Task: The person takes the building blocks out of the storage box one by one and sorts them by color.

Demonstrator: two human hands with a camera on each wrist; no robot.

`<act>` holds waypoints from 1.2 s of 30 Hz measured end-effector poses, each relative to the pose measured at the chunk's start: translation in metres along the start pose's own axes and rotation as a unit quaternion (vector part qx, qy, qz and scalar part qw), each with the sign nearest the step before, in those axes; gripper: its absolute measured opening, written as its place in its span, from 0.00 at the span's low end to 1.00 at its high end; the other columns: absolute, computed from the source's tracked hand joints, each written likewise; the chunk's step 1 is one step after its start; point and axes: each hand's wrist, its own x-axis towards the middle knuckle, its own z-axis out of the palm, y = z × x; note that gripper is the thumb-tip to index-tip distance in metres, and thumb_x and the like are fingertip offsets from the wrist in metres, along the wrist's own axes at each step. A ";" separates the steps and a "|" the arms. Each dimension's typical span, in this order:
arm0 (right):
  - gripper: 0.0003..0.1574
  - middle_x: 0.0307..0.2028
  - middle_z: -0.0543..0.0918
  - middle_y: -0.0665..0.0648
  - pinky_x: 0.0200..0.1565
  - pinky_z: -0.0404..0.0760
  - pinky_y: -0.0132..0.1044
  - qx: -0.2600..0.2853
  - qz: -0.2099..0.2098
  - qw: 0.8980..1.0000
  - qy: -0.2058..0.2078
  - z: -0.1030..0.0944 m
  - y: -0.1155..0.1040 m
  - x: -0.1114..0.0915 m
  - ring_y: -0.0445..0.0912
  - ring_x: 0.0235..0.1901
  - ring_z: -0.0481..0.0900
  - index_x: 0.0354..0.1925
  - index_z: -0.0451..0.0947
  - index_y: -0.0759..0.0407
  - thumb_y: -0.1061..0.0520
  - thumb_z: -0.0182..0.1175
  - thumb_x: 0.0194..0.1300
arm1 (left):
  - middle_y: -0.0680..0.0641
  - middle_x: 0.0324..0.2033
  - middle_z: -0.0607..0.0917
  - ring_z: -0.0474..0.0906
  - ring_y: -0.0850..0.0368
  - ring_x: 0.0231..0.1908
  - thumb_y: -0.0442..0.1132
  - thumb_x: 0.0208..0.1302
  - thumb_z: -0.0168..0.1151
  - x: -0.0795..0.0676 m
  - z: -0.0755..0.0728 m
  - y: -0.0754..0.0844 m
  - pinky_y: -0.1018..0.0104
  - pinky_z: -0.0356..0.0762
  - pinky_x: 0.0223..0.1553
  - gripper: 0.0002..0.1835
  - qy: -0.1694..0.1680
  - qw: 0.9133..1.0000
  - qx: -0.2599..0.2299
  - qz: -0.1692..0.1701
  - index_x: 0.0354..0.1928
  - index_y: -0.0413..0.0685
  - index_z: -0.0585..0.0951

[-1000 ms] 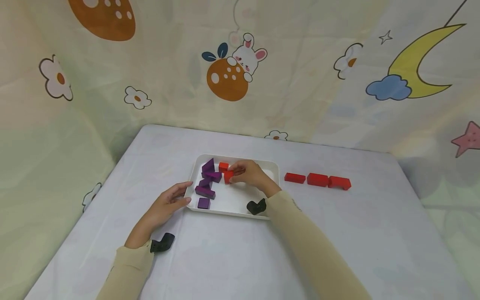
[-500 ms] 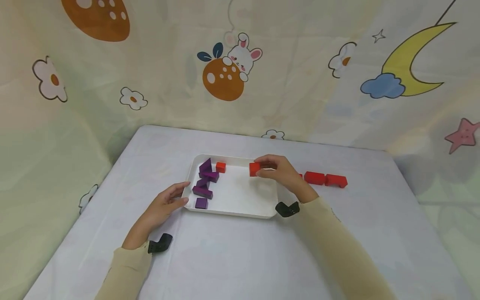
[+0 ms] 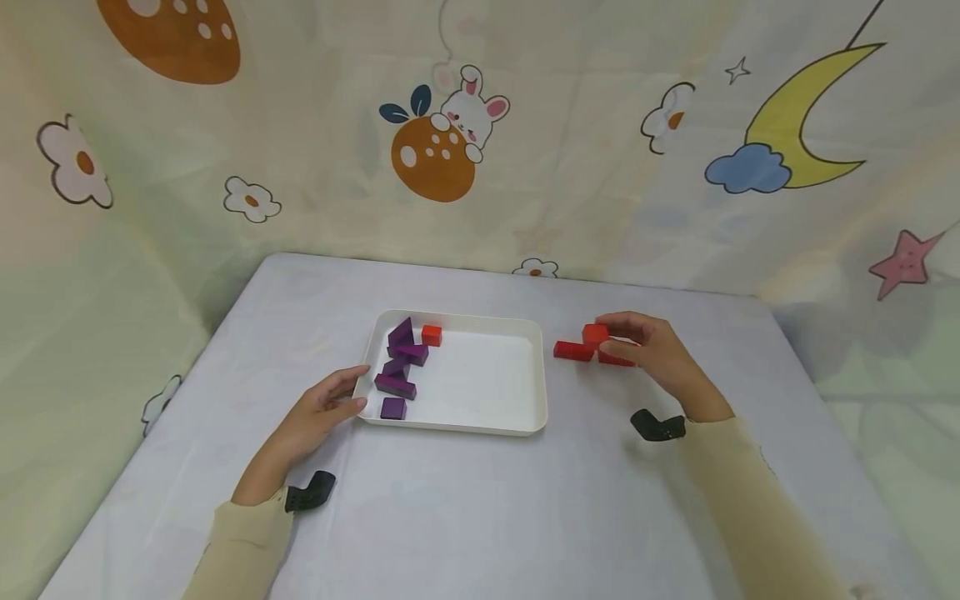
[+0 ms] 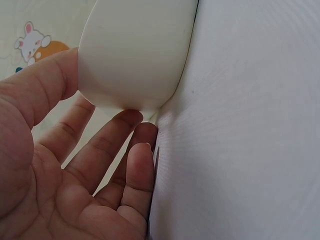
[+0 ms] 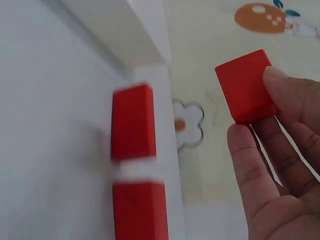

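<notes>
My right hand point(image 3: 660, 354) pinches a red cube block point(image 5: 245, 86) between thumb and fingertips, to the right of the white tray point(image 3: 480, 431). In the head view it overlaps red blocks lying on the table; the right wrist view has it held above them. My left hand point(image 3: 311, 421) rests its relaxed fingers against the left end of the tray, with thumb and fingertips at the outer wall in the left wrist view. Purple blocks, among them a triangular block point(image 3: 402, 332) and a purple cube point(image 3: 393, 408), lie along the tray's left side. Another red cube point(image 3: 431, 335) sits near its back wall.
A red bar block point(image 3: 573, 351) lies on the white-covered table point(image 3: 450, 517), right of the tray. A second red block point(image 3: 617, 359) beside it is partly hidden by my right hand. A printed cloth point(image 3: 315, 125) hangs behind the table.
My right hand has lifted the red cube out of the tray and carried it right, over the row of red blocks. The left hand stays at the tray's left end. The head view has shifted slightly.
</notes>
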 end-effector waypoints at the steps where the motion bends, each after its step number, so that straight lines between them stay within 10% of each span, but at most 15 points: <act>1: 0.32 0.68 0.78 0.69 0.54 0.83 0.30 -0.003 0.001 1.000 0.002 -0.007 0.003 -0.003 0.57 0.66 0.77 0.74 0.73 0.66 0.57 0.66 0.79 | 0.31 0.76 0.72 0.70 0.33 0.74 0.42 0.79 0.66 0.000 0.000 0.000 0.69 0.73 0.61 0.32 0.000 1.000 0.001 0.000 0.79 0.42 0.71; 12: 0.32 0.69 0.75 0.75 0.51 0.73 0.16 -0.095 0.000 0.995 0.040 -0.061 0.048 -0.024 0.70 0.71 0.70 0.76 0.68 0.70 0.59 0.60 0.82 | 0.31 0.77 0.70 0.68 0.31 0.75 0.41 0.80 0.65 -0.003 -0.003 0.001 0.38 0.69 0.71 0.32 0.003 1.000 0.006 -0.010 0.80 0.41 0.69; 22: 0.31 0.69 0.73 0.79 0.45 0.72 0.12 -0.142 0.009 0.986 0.089 -0.090 0.087 -0.029 0.75 0.68 0.71 0.76 0.67 0.72 0.61 0.58 0.83 | 0.31 0.75 0.73 0.70 0.34 0.73 0.40 0.80 0.65 -0.006 -0.004 0.003 0.73 0.72 0.60 0.32 0.002 1.000 -0.007 -0.007 0.80 0.42 0.69; 28: 0.30 0.69 0.72 0.81 0.44 0.71 0.13 -0.142 0.041 0.985 0.091 -0.097 0.107 -0.031 0.77 0.68 0.69 0.75 0.67 0.74 0.63 0.58 0.83 | 0.32 0.77 0.71 0.70 0.33 0.74 0.42 0.80 0.65 -0.004 -0.002 0.002 0.60 0.72 0.66 0.32 0.000 1.000 -0.003 -0.015 0.80 0.43 0.70; 32: 0.29 0.68 0.73 0.82 0.62 0.81 0.37 -0.152 0.060 0.982 0.090 -0.096 0.116 -0.031 0.77 0.69 0.69 0.74 0.68 0.76 0.66 0.59 0.81 | 0.32 0.78 0.70 0.69 0.33 0.75 0.42 0.80 0.65 -0.002 -0.001 0.001 0.63 0.71 0.66 0.32 -0.003 1.000 -0.006 -0.010 0.80 0.43 0.70; 36: 0.31 0.69 0.70 0.83 0.69 0.67 0.73 -0.145 0.083 0.982 0.086 -0.095 0.118 -0.032 0.78 0.71 0.65 0.75 0.66 0.77 0.69 0.58 0.79 | 0.31 0.77 0.71 0.69 0.32 0.74 0.42 0.80 0.65 -0.001 0.000 0.001 0.71 0.71 0.63 0.32 -0.004 1.000 -0.010 -0.002 0.79 0.42 0.70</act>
